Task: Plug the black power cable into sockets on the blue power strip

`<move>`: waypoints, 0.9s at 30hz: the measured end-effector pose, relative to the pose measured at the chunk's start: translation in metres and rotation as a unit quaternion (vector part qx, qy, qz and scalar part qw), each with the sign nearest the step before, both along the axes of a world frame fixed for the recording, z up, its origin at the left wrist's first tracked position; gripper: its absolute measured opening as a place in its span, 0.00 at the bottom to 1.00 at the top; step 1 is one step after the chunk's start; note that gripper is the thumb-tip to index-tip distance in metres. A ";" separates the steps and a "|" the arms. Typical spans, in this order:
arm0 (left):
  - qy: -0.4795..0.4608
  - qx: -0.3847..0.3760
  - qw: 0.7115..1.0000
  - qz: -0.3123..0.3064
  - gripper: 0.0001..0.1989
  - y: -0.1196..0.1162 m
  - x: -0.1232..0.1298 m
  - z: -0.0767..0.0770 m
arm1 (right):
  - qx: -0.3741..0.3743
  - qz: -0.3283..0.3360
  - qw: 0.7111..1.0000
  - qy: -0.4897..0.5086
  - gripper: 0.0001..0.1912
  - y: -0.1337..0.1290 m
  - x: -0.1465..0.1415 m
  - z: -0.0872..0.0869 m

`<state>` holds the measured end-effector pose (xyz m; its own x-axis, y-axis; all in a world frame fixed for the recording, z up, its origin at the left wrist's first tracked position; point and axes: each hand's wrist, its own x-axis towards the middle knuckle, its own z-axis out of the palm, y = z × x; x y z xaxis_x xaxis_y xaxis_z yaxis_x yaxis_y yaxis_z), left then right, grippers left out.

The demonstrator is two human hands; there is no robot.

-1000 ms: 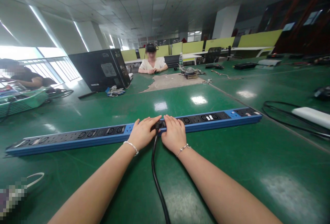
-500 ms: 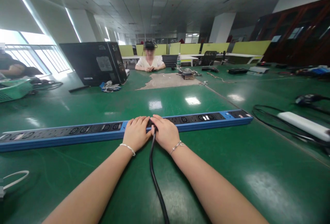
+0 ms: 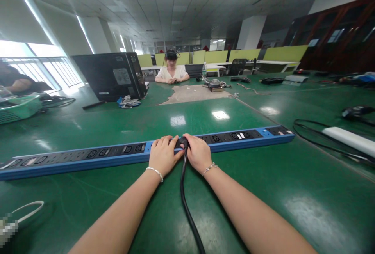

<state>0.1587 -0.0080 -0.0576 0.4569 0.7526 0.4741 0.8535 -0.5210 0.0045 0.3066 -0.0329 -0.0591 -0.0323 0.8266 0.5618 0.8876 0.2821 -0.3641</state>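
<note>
A long blue and black power strip (image 3: 96, 161) lies across the green table, with rows of sockets facing up. My left hand (image 3: 163, 155) grips the strip near its middle, fingers laid over the top and thumb at the front edge. Right beside it, my right hand (image 3: 199, 153) is closed on a black plug (image 3: 184, 142) at the strip's sockets. How far the plug sits in a socket is hidden. From the plug a thick black cable (image 3: 185, 195) runs down toward me between my forearms.
A black computer case (image 3: 117, 76) and gloves (image 3: 129, 102) stand back left, near a green basket (image 3: 22, 109). A white power strip (image 3: 348, 142) with black cables lies at right. Across the table sits a person (image 3: 171, 70). A white loop (image 3: 29, 211) is at front left.
My right hand's fingers have shifted off the top of the plug, so more of it shows. Both hands stay at the strip. The whole view has shifted slightly.
</note>
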 end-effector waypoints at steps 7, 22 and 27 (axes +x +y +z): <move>-0.018 -0.008 1.000 -0.003 0.25 0.000 0.000 0.000 | 0.060 -0.019 0.997 0.045 0.16 0.002 -0.009 0.011; 0.021 -0.007 1.000 0.006 0.29 0.003 -0.003 -0.001 | 0.084 -0.134 0.975 0.154 0.17 -0.027 0.153 -0.002; 0.020 -0.007 1.000 0.001 0.29 0.003 -0.003 -0.001 | 0.048 -0.092 0.983 0.152 0.18 -0.022 0.146 -0.004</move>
